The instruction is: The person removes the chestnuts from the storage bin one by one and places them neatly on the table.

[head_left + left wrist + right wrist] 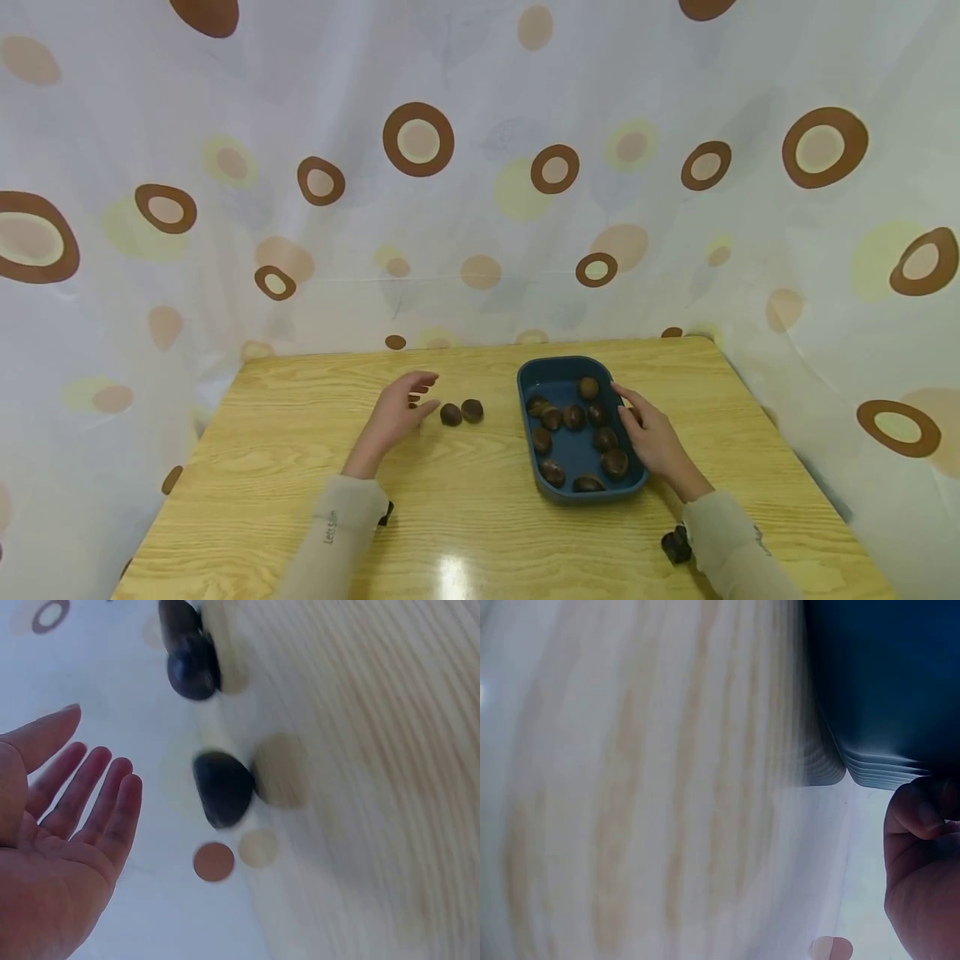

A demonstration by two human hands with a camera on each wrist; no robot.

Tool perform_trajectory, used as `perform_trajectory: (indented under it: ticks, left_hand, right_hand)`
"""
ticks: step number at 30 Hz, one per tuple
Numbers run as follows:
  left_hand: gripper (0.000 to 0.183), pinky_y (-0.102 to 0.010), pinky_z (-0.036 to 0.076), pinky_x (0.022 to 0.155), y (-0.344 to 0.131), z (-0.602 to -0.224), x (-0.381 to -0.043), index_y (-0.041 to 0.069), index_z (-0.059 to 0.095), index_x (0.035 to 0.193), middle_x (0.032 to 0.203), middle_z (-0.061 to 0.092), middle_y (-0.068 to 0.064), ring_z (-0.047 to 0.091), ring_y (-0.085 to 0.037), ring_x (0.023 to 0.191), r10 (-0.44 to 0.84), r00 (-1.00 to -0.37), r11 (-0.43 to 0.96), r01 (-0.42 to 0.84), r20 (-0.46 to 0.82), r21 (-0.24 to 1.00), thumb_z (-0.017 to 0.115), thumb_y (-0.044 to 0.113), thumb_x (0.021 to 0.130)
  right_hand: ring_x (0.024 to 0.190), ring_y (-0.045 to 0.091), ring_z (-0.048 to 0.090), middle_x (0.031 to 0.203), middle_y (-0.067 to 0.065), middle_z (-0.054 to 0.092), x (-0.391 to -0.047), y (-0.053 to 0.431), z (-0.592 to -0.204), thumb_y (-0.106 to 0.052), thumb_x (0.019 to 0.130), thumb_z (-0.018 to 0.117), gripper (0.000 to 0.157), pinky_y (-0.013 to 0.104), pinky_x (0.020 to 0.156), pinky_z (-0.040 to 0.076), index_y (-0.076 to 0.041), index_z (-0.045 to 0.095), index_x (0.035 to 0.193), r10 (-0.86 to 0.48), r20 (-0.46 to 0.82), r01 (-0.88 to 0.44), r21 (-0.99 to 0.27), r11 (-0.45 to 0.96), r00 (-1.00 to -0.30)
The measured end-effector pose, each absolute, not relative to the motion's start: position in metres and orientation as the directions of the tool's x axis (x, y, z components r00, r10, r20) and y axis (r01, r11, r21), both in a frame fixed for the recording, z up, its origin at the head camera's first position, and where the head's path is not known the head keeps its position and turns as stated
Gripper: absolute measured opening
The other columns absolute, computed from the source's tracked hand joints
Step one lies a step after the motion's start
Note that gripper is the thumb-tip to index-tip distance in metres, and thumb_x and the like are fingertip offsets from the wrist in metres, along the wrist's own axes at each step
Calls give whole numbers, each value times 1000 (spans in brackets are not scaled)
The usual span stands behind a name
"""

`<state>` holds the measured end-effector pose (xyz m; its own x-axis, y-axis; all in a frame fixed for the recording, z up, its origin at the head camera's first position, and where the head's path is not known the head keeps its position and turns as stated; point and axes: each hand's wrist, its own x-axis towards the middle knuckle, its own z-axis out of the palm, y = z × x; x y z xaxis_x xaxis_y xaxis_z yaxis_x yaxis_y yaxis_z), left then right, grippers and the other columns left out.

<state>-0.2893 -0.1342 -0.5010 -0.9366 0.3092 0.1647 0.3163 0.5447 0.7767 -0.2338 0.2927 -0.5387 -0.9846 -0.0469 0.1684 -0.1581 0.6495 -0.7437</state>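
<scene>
My left hand [399,410] is held over the table with fingers spread and loosely bent, beside two dark brown chestnuts [451,414] lying close together. In the left wrist view, its palm shows bare, and a chestnut [223,789] stands apart from two others [193,667] near the top. A blue rectangular bin [555,493] sits right of the middle, with several glossy brown chestnuts [573,417] spread over its floor. At the bin's right wall, my right hand [651,437] holds the rim with thumb and fingers. Its bent fingers also show at the bin's edge in the right wrist view.
The wood-grain table [300,442] ends at the back against a white curtain [480,208] patterned with brown and yellow rings. That curtain also hangs along both sides. Dark wrist devices [677,546] show at the cuffs of both light sleeves.
</scene>
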Motion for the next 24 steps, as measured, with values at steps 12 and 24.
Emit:
perform_trajectory:
  ticks: [12, 24]
  left_hand:
    - [43, -48, 55, 102, -66, -490, -273, 10, 59, 144, 141, 62, -13, 63, -32, 124, 466, -859, 458, 441, 215, 771, 68, 15, 102]
    - [41, -39, 53, 105, -9, -487, -259, 12, 59, 143, 140, 63, -10, 63, -30, 123, 598, -777, 410, 507, 197, 758, 65, 21, 104]
  right_hand:
    - [54, 11, 40, 66, 0, 44, -233, 293, -537, -19, 113, 43, 44, 26, 51, 37, -9, 46, 156, -41, 170, -153, -723, 674, -985]
    - [53, 10, 39, 66, 0, 44, -235, 292, -537, -21, 114, 43, 44, 26, 51, 37, -9, 46, 156, -45, 175, -161, -738, 656, -984]
